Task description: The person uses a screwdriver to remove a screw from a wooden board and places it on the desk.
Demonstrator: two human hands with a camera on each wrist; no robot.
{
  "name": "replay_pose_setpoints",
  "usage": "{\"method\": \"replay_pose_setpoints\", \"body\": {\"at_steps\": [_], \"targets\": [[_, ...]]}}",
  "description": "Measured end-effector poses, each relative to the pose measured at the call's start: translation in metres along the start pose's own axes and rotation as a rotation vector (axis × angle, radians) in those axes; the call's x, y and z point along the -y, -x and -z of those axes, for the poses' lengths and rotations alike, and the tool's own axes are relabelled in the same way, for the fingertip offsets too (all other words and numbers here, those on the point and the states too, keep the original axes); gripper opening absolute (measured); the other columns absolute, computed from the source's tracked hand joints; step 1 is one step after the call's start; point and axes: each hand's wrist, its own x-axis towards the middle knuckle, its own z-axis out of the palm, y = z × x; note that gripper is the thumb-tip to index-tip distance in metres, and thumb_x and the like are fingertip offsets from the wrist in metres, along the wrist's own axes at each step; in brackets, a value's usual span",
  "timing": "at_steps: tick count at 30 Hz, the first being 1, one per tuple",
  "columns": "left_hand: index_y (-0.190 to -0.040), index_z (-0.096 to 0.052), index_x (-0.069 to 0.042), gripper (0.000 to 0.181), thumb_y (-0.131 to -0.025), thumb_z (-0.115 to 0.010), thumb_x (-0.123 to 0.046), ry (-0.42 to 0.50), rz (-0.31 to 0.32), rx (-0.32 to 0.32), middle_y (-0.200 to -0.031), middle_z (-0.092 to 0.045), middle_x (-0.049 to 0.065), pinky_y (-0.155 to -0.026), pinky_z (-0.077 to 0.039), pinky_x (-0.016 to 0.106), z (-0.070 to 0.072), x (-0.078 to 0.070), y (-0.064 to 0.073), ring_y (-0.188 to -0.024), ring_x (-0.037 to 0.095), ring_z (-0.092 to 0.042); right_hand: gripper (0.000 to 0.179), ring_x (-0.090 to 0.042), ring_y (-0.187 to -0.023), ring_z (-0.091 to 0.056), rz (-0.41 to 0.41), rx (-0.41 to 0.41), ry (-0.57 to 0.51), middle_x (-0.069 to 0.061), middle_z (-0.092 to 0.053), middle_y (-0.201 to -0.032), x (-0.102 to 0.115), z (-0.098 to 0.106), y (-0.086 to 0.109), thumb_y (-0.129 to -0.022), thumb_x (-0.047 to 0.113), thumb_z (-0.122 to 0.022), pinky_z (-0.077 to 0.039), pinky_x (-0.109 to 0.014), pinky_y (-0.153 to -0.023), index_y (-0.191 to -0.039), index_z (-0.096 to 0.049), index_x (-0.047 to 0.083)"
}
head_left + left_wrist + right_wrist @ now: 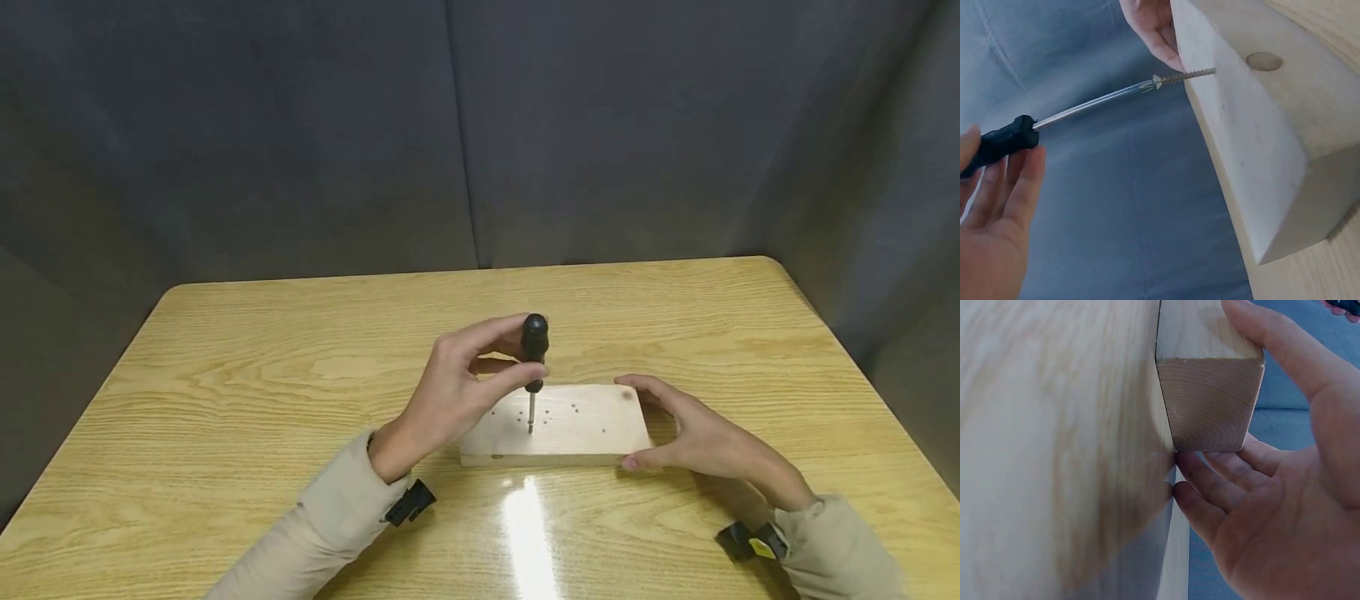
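Note:
My left hand (448, 396) grips the black handle of a screwdriver (535, 333), thumb on the near side and fingers behind. The shaft points down onto the head of a screw (1185, 76), whose tip meets the face of a pale wooden block (570, 437). Much of the screw's thread shows above the wood in the left wrist view. My right hand (701, 437) holds the block's right end, thumb on the near edge and fingers on the far edge. The right wrist view shows the block's end grain (1210, 403) between thumb and fingers.
The block lies flat on a wood-grain table (262, 358), with several small holes in its top and a dark knot near its far right corner. Dark grey curtains (300, 142) hang behind and beside the table. Small black cameras (411, 502) sit at both wrists.

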Motion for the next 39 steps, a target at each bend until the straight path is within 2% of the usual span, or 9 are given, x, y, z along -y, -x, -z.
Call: {"method": "replay_pose_setpoints", "body": {"at_steps": [3,7,12,16,24,30,33,39], "targets": [[-0.129,-0.061,0.003,0.038,-0.091,-0.068,0.001,0.007,0.003,0.022,-0.11,-0.072,0.019,-0.086,-0.062,0.029,0.0012,0.0006,0.002,-0.099,0.028,-0.071,0.092,-0.045,-0.14,-0.037,-0.002,0.002,0.002,-0.021,-0.045,-0.148,-0.0003,-0.0001,0.0006,-0.075,0.03,-0.088,-0.03,-0.069,-0.11,-0.148,-0.037,0.008],[-0.132,-0.056,0.006,0.039,-0.094,-0.061,0.005,0.051,-0.022,0.088,-0.118,-0.069,0.023,-0.091,-0.06,0.031,0.0043,0.0007,0.0024,-0.105,0.032,-0.07,0.093,-0.046,-0.14,-0.037,-0.003,0.0,0.011,-0.021,-0.044,-0.149,-0.0002,0.0,0.0015,-0.075,0.031,-0.088,-0.03,-0.07,-0.11,-0.149,-0.036,0.009],[-0.129,-0.055,0.007,0.038,-0.092,-0.063,0.008,0.078,-0.041,0.141,-0.114,-0.069,0.024,-0.088,-0.061,0.032,0.006,-0.0011,0.0017,-0.101,0.033,-0.071,0.092,-0.046,-0.14,-0.037,0.0,-0.003,0.022,-0.021,-0.043,-0.15,0.0007,0.0007,0.0028,-0.076,0.031,-0.087,-0.032,-0.07,-0.109,-0.149,-0.036,0.01],[-0.125,-0.057,0.004,0.038,-0.089,-0.068,0.007,0.058,-0.038,0.139,-0.109,-0.069,0.024,-0.083,-0.063,0.031,0.0054,-0.0034,0.0015,-0.096,0.03,-0.071,0.091,-0.046,-0.139,-0.038,0.003,-0.006,0.026,-0.021,-0.044,-0.15,0.0011,0.0009,0.0031,-0.076,0.031,-0.087,-0.033,-0.07,-0.109,-0.149,-0.036,0.011],[-0.122,-0.061,0.001,0.039,-0.085,-0.073,0.004,0.021,0.006,0.08,-0.104,-0.07,0.019,-0.082,-0.063,0.029,0.0051,-0.0024,0.002,-0.093,0.027,-0.071,0.092,-0.043,-0.138,-0.04,0.008,-0.012,0.02,-0.019,-0.047,-0.147,0.0011,-0.0003,0.0014,-0.075,0.031,-0.088,-0.032,-0.067,-0.11,-0.148,-0.037,0.01],[-0.124,-0.063,0.003,0.04,-0.085,-0.074,0.004,0.008,-0.026,0.051,-0.104,-0.071,0.019,-0.081,-0.063,0.03,0.0037,0.0023,0.0014,-0.095,0.026,-0.071,0.091,-0.044,-0.138,-0.04,0.003,-0.009,0.009,-0.02,-0.047,-0.147,0.0004,-0.0007,0.0011,-0.075,0.03,-0.088,-0.031,-0.068,-0.11,-0.148,-0.038,0.01],[-0.127,-0.061,0.005,0.039,-0.089,-0.068,0.004,0.023,-0.044,0.06,-0.109,-0.071,0.022,-0.084,-0.063,0.03,0.0032,0.003,0.0017,-0.099,0.029,-0.071,0.091,-0.046,-0.139,-0.038,-0.001,-0.005,0.003,-0.021,-0.045,-0.148,0.0002,-0.0007,0.001,-0.075,0.03,-0.088,-0.031,-0.069,-0.11,-0.148,-0.037,0.01],[-0.132,-0.054,0.007,0.039,-0.094,-0.06,0.007,0.067,-0.067,0.131,-0.118,-0.068,0.025,-0.09,-0.061,0.032,0.0064,0.0019,0.0018,-0.104,0.034,-0.071,0.092,-0.047,-0.14,-0.036,0.002,-0.002,0.007,-0.022,-0.043,-0.15,0.0006,-0.0002,0.0011,-0.076,0.03,-0.087,-0.032,-0.07,-0.109,-0.149,-0.036,0.01]]}}
